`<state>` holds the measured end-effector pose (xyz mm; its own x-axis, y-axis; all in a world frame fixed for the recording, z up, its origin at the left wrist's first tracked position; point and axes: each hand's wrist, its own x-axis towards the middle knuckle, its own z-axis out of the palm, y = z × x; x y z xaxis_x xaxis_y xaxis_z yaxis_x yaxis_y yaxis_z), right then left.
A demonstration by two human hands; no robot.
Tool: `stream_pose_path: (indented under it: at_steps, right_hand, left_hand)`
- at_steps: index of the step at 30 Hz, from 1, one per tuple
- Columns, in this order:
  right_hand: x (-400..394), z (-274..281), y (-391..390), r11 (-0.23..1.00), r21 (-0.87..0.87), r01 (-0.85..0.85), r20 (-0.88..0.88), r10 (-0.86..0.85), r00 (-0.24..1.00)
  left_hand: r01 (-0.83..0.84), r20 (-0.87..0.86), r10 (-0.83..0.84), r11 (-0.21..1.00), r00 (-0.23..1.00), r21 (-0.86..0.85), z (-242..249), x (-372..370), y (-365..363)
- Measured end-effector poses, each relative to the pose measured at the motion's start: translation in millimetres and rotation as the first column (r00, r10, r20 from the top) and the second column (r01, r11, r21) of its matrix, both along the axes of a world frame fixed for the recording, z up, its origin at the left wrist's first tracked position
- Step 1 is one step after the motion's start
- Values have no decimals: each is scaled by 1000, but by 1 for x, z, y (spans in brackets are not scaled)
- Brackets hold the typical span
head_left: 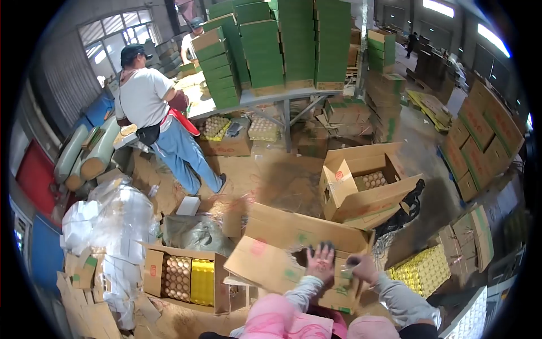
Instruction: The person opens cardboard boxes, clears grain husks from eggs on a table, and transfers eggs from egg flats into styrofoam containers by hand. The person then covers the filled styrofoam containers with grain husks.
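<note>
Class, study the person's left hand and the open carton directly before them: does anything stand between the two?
Nothing visible stands between them. The left hand, fingers spread, appears to rest on the cardboard of the open carton, beside a dark gap, with no other object in between.

Floor (pixel 422 155), open cartons (pixel 375 200), cardboard scraps (pixel 76 302) (ragged)
</note>
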<state>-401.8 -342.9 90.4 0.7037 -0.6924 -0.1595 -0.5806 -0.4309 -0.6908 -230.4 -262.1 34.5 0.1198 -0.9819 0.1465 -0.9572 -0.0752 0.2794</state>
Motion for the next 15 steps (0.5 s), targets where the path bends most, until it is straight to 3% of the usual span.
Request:
stream_pose_path:
  at_steps: [1, 2, 3, 4, 5, 6, 7, 8, 9, 10, 11, 12, 14, 15]
  right_hand:
    - [-5, 15, -4, 945, 295, 142, 248, -220, 944]
    - [-15, 32, -6, 788, 587, 188, 393, -480, 784]
    - [-7, 56, 5, 713, 695, -97, 654, -568, 500]
    - [18, 112, 35, 661, 739, -130, 665, -685, 298]
    - [30, 105, 34, 748, 515, -420, 843, -531, 87]
    - [42, 109, 30, 839, 358, -409, 929, -363, 67]
    - [59, 129, 41, 780, 366, -508, 868, -483, -117]
    - [71, 147, 50, 769, 367, -524, 850, -506, -146]
    - [82, 161, 56, 732, 301, -611, 843, -503, -188]
    - [92, 175, 63, 684, 232, -691, 833, -506, -222]
    - [104, 168, 57, 705, 3, -710, 863, -360, -355]
    - [104, 178, 58, 691, -96, -717, 871, -290, -396]
    - [98, 166, 61, 675, -146, -723, 975, -23, -219]
    - [90, 165, 67, 689, -44, -723, 981, -106, -161]
  left_hand:
    - [-32, 129, 22, 997, 991, 75, 10, 16, -3]
    - [-46, 104, 45, 999, 994, 0, 20, 41, -6]
    - [-66, -145, 51, 993, 988, -99, 32, 67, 0]
    - [-139, -202, 104, 975, 974, -171, 66, 78, 8]
    - [-89, -191, 36, 957, 981, -278, 116, 87, 12]
    - [-41, -241, -44, 940, 970, -338, 153, 94, 11]
    - [-77, -449, -29, 973, 893, -216, 203, 88, 10]
    - [-74, -625, 23, 996, 780, -56, 235, 83, 6]
    - [159, -580, -233, 971, 781, -176, 235, 87, -6]
    - [242, -810, -151, 970, 567, -11, 253, 85, -14]
    - [309, -936, 42, 938, 348, 157, 271, 83, -22]
    - [395, -944, 51, 900, 325, 184, 266, 79, -30]
    - [445, -769, -157, 877, 620, 180, 243, 78, -28]
    - [419, -777, -122, 887, 617, 193, 243, 66, -22]
